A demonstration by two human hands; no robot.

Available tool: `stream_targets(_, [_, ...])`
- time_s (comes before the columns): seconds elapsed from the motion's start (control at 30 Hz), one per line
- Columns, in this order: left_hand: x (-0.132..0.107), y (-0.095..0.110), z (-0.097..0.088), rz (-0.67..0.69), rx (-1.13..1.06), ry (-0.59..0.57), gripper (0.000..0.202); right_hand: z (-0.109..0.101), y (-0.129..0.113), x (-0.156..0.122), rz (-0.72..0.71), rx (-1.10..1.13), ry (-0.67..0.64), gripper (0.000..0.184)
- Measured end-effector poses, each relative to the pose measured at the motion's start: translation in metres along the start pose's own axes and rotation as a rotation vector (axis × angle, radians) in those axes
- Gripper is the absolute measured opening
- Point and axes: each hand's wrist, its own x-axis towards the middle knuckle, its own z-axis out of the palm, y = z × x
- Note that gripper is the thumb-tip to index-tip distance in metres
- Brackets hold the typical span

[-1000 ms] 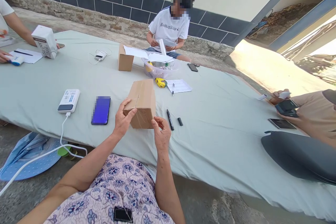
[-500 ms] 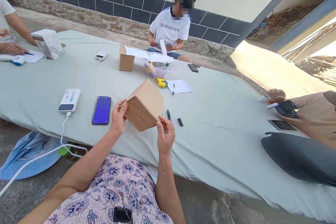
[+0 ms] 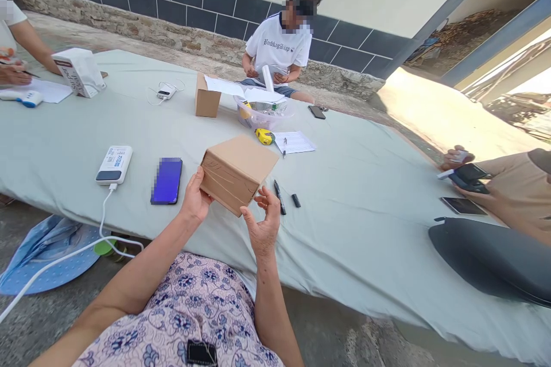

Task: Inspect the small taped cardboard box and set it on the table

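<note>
The left hand is closed on the box, thumb at its left edge, fingers tucked below. That box is tilted, held up between both hands. The right hand is half open at its near corner; whether it touches, I can't tell. Just right of that hand lie a pen and cap; left of the left hand, a phone.

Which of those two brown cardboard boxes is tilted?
The nearer brown cardboard box, held in the wearer's left hand; the farther brown cardboard box stands upright on the pale green tablecloth, with no hand on it.
</note>
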Motion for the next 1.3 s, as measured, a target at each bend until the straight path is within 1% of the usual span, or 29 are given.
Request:
stream_targets(0.13, [0.0,0.002,0.001,-0.035,-0.044,0.009,0.047,-0.002,-0.004,0.001,-0.128,-0.067,-0.016,0.064])
stream_targets(0.27, [0.0,0.004,0.002,-0.119,-0.07,0.007,0.045,-0.004,-0.008,0.003,-0.255,-0.116,-0.03,0.062])
stream_targets(0.37, [0.001,0.003,0.001,-0.179,-0.037,-0.022,0.047,-0.007,-0.01,0.004,-0.295,-0.176,-0.029,0.062])
stream_targets(0.47, [0.001,0.0,-0.002,-0.231,0.081,-0.026,0.052,-0.009,-0.01,0.005,-0.297,-0.204,0.0,0.056])
stream_targets(0.5, [0.001,-0.001,-0.003,-0.224,0.141,-0.014,0.053,-0.01,-0.01,0.005,-0.297,-0.206,0.016,0.054])
stream_targets(0.57, [0.0,-0.003,-0.004,-0.149,0.275,0.038,0.051,-0.01,-0.011,0.005,-0.294,-0.213,0.039,0.049])
stream_targets(0.63, [-0.001,-0.003,-0.004,-0.018,0.404,0.104,0.043,-0.008,-0.013,0.005,-0.298,-0.221,0.046,0.047])
stream_targets(0.7, [-0.003,-0.002,-0.004,0.135,0.522,0.136,0.038,-0.005,-0.015,0.004,-0.317,-0.218,0.039,0.045])
stream_targets(0.8, [-0.009,0.004,-0.001,0.374,0.692,0.081,0.051,0.0,-0.019,0.003,-0.348,-0.203,0.026,0.044])
stream_targets(0.83, [-0.011,0.006,0.0,0.43,0.743,0.043,0.053,0.001,-0.019,0.003,-0.35,-0.203,0.027,0.043])
stream_targets(0.87, [-0.014,0.008,0.001,0.458,0.79,-0.001,0.056,0.001,-0.02,0.003,-0.347,-0.205,0.029,0.043])
stream_targets(0.93, [-0.019,0.012,0.003,0.433,0.871,-0.09,0.068,0.001,-0.019,0.003,-0.338,-0.216,0.04,0.043])
stream_targets(1.0, [-0.022,0.014,0.004,0.371,0.935,-0.156,0.089,0.0,-0.018,0.004,-0.339,-0.228,0.045,0.043])
stream_targets(1.1, [-0.023,0.014,0.004,0.348,1.002,-0.202,0.116,0.0,-0.017,0.004,-0.357,-0.232,0.053,0.044])
stream_targets(1.17, [-0.023,0.013,0.003,0.352,1.031,-0.22,0.124,0.001,-0.016,0.003,-0.365,-0.228,0.059,0.044])
stream_targets(1.3, [-0.023,0.013,0.001,0.331,1.067,-0.249,0.132,0.002,-0.014,0.003,-0.38,-0.238,0.067,0.043])
